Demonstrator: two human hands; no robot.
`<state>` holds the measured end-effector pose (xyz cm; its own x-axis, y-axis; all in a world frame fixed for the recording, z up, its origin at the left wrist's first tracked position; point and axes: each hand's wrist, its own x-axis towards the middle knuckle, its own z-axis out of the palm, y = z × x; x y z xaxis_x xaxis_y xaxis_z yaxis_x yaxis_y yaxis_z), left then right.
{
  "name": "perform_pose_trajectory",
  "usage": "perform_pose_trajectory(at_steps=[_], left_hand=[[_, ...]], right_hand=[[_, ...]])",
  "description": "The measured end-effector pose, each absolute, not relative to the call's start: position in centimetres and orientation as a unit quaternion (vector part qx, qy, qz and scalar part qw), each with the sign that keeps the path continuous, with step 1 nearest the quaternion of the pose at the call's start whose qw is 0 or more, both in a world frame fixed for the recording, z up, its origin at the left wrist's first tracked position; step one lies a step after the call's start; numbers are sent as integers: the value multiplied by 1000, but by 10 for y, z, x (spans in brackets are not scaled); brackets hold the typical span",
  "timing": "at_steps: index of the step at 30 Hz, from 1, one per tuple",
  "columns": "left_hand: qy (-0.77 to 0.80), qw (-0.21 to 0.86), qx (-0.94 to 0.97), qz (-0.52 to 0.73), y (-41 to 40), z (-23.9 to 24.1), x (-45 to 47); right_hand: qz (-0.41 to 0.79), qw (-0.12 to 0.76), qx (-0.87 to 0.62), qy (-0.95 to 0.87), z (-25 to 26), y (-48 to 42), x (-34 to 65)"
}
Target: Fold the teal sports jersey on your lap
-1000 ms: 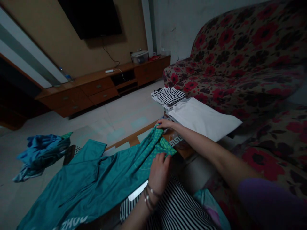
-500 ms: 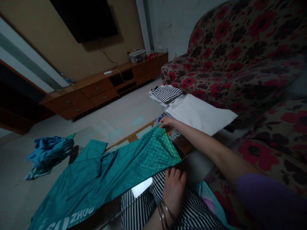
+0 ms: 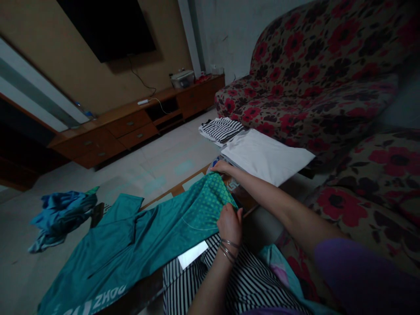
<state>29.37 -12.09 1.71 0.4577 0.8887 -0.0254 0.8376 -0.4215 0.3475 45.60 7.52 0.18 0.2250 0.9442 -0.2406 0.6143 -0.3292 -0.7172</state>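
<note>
A teal T-shirt [image 3: 157, 232] with white lettering lies spread over a low table, its dotted yellow-green end toward my hands. My right hand [image 3: 220, 166], reaching in from the right, pinches the far corner of that end. My left hand [image 3: 229, 223], with bangles on its wrist, is closed on the near corner, fingers curled over the cloth. Part of the shirt sags between the two hands. Below it are my striped trousers [image 3: 256, 280], with a bright white rectangle [image 3: 193, 254] on the lap beside the shirt's edge.
A white garment [image 3: 265, 155] and a folded striped garment [image 3: 223, 129] lie beyond my right hand. Crumpled blue-green clothing [image 3: 62, 216] is at the left. A flowered sofa [image 3: 315, 83] stands at the right, a wooden cabinet [image 3: 131, 127] along the wall.
My left hand has moved up from my lap and taken hold of the shirt's near corner. My right hand keeps its grip on the far corner. The view has shifted slightly.
</note>
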Motion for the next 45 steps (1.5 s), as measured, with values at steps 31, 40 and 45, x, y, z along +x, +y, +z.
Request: perform_pose_trajectory(at_steps=[31, 40, 45], left_hand=[[450, 242, 859, 7, -147, 30, 304], [299, 276, 909, 91, -144, 11, 252], [488, 199, 833, 171, -90, 16, 110]], right_hand=[[351, 203, -655, -637, -1, 60, 459], [281, 70, -716, -635, -8, 38, 479], [194, 47, -750, -630, -23, 16, 496]])
